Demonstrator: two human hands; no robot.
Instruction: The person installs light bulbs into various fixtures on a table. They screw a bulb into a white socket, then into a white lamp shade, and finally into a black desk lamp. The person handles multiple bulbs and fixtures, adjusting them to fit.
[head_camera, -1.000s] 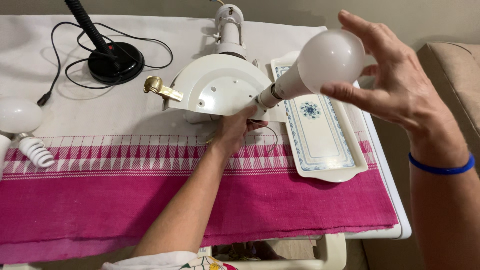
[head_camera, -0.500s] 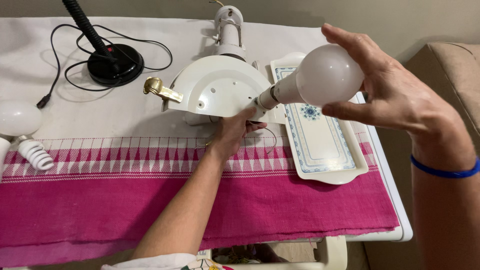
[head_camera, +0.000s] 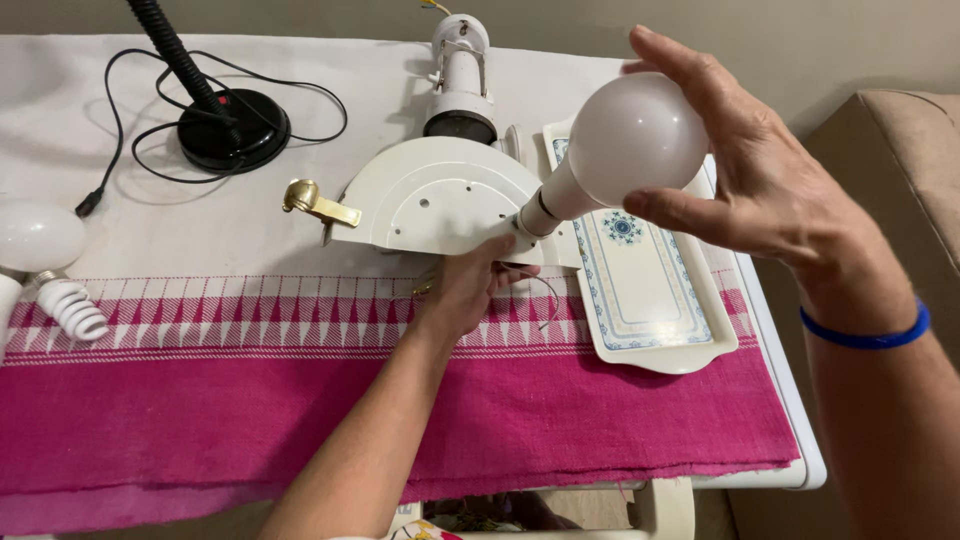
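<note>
A white lamp fixture (head_camera: 430, 195) with a half-round base plate lies on the table, a brass bracket (head_camera: 315, 203) at its left and a white socket tube (head_camera: 460, 75) behind it. My left hand (head_camera: 465, 285) grips the fixture's front edge from below, near the socket. A large white round bulb (head_camera: 625, 145) sits in that socket, angled up to the right. My right hand (head_camera: 745, 170) wraps its fingers and thumb around the bulb's globe.
A white rectangular tray (head_camera: 650, 290) with blue pattern lies to the right. A black lamp base (head_camera: 232, 128) with flexible neck and cord stands at back left. A round bulb (head_camera: 38, 235) and a spiral bulb (head_camera: 72, 305) lie at the left edge. A pink-and-white cloth (head_camera: 400, 410) covers the table.
The fixture has tilted so its plate lies flatter and the bulb points more upward. My right hand has closed around the bulb and moved slightly up and left.
</note>
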